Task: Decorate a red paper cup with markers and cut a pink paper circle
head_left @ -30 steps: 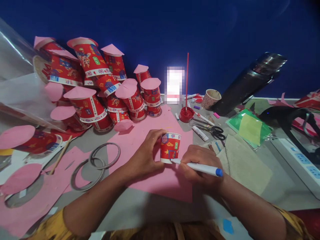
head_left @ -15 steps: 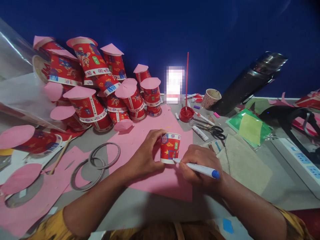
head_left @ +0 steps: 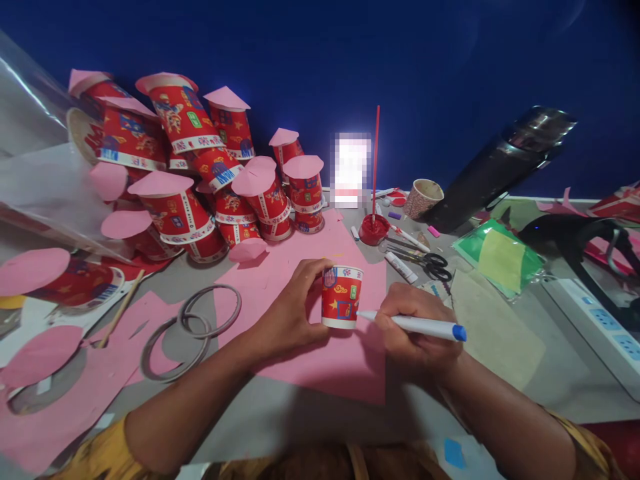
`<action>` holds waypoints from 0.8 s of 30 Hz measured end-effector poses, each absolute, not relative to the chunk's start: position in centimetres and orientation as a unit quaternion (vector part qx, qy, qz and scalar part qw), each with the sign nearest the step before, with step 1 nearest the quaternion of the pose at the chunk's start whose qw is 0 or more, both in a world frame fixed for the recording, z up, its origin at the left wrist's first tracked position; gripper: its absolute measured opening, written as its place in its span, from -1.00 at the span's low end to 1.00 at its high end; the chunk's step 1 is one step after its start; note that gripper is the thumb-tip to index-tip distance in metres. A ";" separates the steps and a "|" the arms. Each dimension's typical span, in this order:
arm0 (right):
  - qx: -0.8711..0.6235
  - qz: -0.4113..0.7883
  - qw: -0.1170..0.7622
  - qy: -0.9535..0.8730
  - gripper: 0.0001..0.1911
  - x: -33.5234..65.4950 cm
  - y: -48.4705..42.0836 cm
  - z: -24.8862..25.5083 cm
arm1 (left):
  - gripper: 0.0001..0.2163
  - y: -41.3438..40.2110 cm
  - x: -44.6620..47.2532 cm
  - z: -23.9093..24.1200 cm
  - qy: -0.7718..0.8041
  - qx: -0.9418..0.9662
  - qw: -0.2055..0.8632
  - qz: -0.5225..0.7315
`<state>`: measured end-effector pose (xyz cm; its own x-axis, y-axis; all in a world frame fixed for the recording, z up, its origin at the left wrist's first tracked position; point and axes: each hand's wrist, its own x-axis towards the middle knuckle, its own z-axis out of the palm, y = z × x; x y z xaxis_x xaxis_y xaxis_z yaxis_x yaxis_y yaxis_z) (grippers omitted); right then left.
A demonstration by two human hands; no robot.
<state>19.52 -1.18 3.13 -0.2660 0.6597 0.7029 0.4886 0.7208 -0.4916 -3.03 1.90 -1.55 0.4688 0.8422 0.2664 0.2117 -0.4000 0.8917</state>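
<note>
A red paper cup (head_left: 342, 296) with printed gold and blue patterns is held upright by my left hand (head_left: 295, 303), thumb low and fingers at its rim. Near its base a blue square outline is drawn around a small gold mark. My right hand (head_left: 420, 327) grips a white marker (head_left: 420, 325) with a blue end; its tip is beside the right side of the cup, and whether it touches is hard to tell. Beneath the cup lies a sheet of pink paper (head_left: 300, 363).
Stacked red cups with pink paper cones (head_left: 183, 113) fill the left. Two grey rings (head_left: 210, 293) lie near my left forearm. Behind are a red paint pot (head_left: 374, 230) with a stick, scissors (head_left: 436, 267) and a glue stick (head_left: 401, 267). A black flask (head_left: 495, 167) leans at right.
The marker and my right hand have shifted right and slightly up, and the tip has moved from the cup's lower edge to its right side. My left hand and the cup stay nearly still.
</note>
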 end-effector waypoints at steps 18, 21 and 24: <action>-0.327 0.056 0.427 -0.841 -0.82 19.1 -1.2 2.3 | -0.16 1.8 -3.0 -2.0 0.343 0.768 0.398 0.367; -0.342 0.038 0.422 -0.839 -0.81 19.3 -1.1 2.1 | -0.14 1.8 -3.0 -2.0 0.346 0.766 0.399 0.368; -0.347 0.039 0.426 -0.835 -0.81 19.5 -1.0 2.1 | -0.16 1.8 -3.0 -2.0 0.344 0.759 0.409 0.372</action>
